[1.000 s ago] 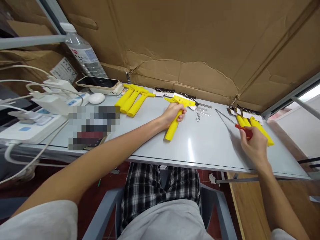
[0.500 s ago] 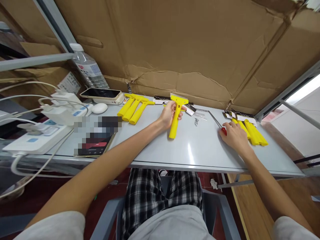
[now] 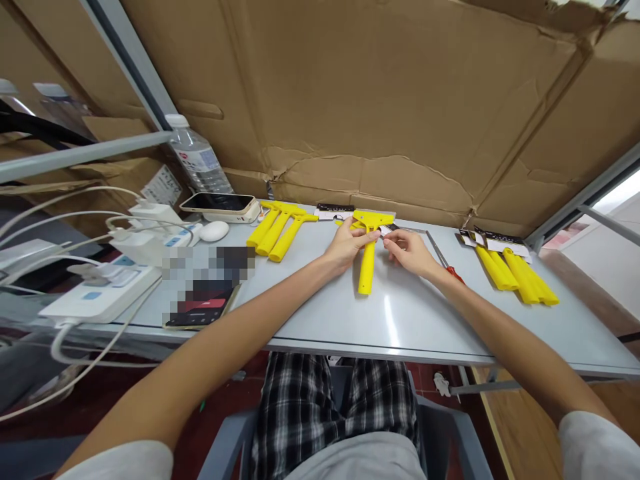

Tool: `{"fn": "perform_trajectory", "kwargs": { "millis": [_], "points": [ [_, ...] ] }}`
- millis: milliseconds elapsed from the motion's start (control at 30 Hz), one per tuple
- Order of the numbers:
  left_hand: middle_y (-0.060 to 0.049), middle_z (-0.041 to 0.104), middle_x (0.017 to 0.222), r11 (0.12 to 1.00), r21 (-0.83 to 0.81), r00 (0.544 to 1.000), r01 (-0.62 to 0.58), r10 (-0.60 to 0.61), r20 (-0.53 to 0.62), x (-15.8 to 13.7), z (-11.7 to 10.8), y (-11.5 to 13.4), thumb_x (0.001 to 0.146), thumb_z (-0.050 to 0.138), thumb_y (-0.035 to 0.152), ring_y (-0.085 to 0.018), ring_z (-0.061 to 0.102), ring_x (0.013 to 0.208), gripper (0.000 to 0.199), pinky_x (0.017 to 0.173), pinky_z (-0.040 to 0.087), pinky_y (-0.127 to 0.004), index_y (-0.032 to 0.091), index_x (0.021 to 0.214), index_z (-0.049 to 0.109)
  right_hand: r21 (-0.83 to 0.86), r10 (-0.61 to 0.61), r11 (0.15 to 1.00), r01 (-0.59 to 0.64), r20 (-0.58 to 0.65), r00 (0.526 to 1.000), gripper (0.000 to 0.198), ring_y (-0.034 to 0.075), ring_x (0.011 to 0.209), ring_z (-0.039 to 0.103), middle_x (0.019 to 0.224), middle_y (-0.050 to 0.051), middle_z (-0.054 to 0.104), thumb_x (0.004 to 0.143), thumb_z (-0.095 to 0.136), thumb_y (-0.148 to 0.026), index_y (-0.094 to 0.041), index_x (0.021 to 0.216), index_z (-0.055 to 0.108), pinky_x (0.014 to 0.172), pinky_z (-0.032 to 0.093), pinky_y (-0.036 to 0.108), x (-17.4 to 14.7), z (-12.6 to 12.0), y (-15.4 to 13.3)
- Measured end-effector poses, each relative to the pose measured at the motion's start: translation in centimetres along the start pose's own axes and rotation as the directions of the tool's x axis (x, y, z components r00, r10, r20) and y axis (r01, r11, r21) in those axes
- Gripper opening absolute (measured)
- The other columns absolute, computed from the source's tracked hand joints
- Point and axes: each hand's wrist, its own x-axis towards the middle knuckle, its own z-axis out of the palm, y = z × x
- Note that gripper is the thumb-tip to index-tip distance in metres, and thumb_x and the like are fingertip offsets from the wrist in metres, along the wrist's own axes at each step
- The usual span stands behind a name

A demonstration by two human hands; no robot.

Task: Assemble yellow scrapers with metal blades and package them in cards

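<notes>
My left hand [image 3: 347, 247] grips a yellow scraper [image 3: 367, 267] just under its T-shaped head, with the handle pointing toward me. Close on its right, my right hand [image 3: 411, 252] has thumb and fingers drawn together beside the scraper's neck. Anything between those fingertips is too small to make out. Behind my right wrist a screwdriver [image 3: 440, 253] with a red handle lies on the table, its handle partly covered by the forearm. Black-and-white cards [image 3: 335, 212] lie behind the scraper's head.
Three yellow scrapers [image 3: 283, 237] lie at the left, several carded ones [image 3: 523, 273] at the right. Further left are a phone [image 3: 220, 203], a white mouse [image 3: 215, 231], a tablet-like device [image 3: 200, 313], a power strip [image 3: 100, 293] with cables and a water bottle [image 3: 200, 160]. Cardboard [image 3: 350, 100] walls the back.
My right hand has let go of the screwdriver, leaving it on the table, and has moved left to the scraper. The left hand still holds the scraper. The view has shifted slightly.
</notes>
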Motion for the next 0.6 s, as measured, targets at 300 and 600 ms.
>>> {"fn": "perform_trajectory", "kwargs": {
  "millis": [300, 600],
  "points": [
    [-0.003, 0.078, 0.092, 0.993, 0.089, 0.995, 0.076, -0.069, -0.077, -1.4, 1.1, -0.1, 0.056, 0.106, 0.060, -0.015, 0.067, 0.068, 0.078, 0.060, 0.051, -0.028, 0.022, 0.102, 0.054, 0.545, 0.072, 0.820, -0.175, 0.204, 0.976, 0.104, 0.017, 0.070, 0.073, 0.093, 0.006, 0.074, 0.074, 0.091, -0.065, -0.017, 0.153, 0.043, 0.059, 0.060, 0.027, -1.8, 3.8, -0.5],
    [-0.004, 0.075, 0.094, 0.951, 0.306, 0.995, 0.044, -0.015, -0.099, -2.0, 2.0, 1.4, 0.083, 0.091, 0.047, -0.014, 0.069, 0.075, 0.043, 0.064, 0.054, -0.024, 0.021, 0.096, 0.059, -0.310, -0.205, 0.924, 0.223, 0.090, 0.975, 0.026, 0.009, 0.083, 0.066, 0.103, 0.006, 0.078, 0.098, 0.062, -0.028, -0.015, 0.109, 0.081, 0.084, 0.048, 0.023, -1.3, -2.2, 1.3]
  ]
}}
